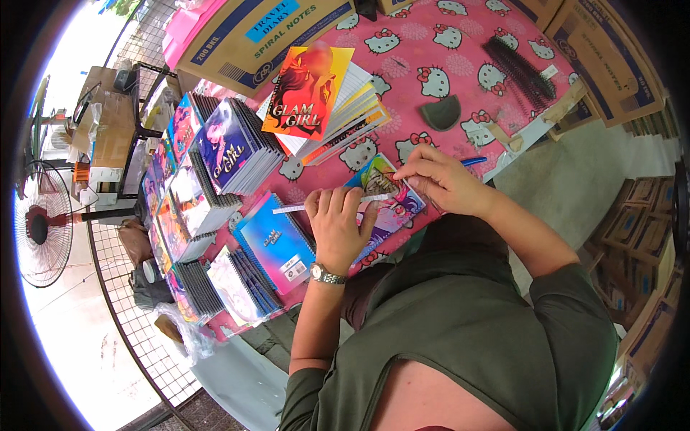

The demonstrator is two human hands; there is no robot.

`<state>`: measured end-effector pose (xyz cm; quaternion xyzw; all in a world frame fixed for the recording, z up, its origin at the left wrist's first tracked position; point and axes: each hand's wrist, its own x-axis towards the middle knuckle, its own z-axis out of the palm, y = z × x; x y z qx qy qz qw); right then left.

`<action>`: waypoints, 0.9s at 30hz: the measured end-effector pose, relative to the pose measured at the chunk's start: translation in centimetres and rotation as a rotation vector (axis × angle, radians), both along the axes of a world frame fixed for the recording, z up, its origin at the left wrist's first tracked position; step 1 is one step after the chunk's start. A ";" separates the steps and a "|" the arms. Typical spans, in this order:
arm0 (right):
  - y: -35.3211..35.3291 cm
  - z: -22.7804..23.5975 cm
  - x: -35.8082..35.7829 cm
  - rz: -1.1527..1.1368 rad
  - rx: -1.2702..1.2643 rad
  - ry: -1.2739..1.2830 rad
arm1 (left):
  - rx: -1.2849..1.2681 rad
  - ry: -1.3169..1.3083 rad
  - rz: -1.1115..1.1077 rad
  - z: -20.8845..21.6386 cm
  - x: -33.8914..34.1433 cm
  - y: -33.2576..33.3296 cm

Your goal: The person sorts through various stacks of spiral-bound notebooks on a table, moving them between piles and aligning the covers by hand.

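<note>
A colourful spiral notebook (400, 220) with a cartoon-style cover lies at the table's near edge, partly hidden by my hands. My left hand (338, 221), a watch on its wrist, rests on the notebook's left side. Its curled fingers hold a narrow white strip (289, 209) that sticks out on both sides of them. Over the notebook's right side, my right hand (447, 181) has thumb and forefinger closed in a pinch. Whatever thin thing it holds is too small to name. Just beyond this hand lies a blue pen (473, 161).
Notebook stacks (237, 154) fill the table's left, beside a blue-pink notebook (274, 241). Loose covers and pages (305, 93) lie farther back. A dark green half-round piece (440, 113) and black spiral coils (519, 70) sit right. Cardboard boxes (251, 47) stand behind; a fan (43, 226) is far left.
</note>
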<state>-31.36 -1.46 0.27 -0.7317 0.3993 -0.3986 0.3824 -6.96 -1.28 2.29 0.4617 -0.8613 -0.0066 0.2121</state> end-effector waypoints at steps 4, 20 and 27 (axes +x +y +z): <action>-0.6 0.0 0.0 0.072 0.020 0.008 | 0.010 -0.029 -0.042 -0.5 0.1 -0.2; -0.1 -0.4 1.8 0.078 -0.143 -0.099 | 0.010 -0.041 -0.056 0.1 -0.1 -0.6; 1.6 -0.5 3.1 -0.105 0.081 -0.110 | 0.018 -0.034 -0.073 0.1 0.3 -0.8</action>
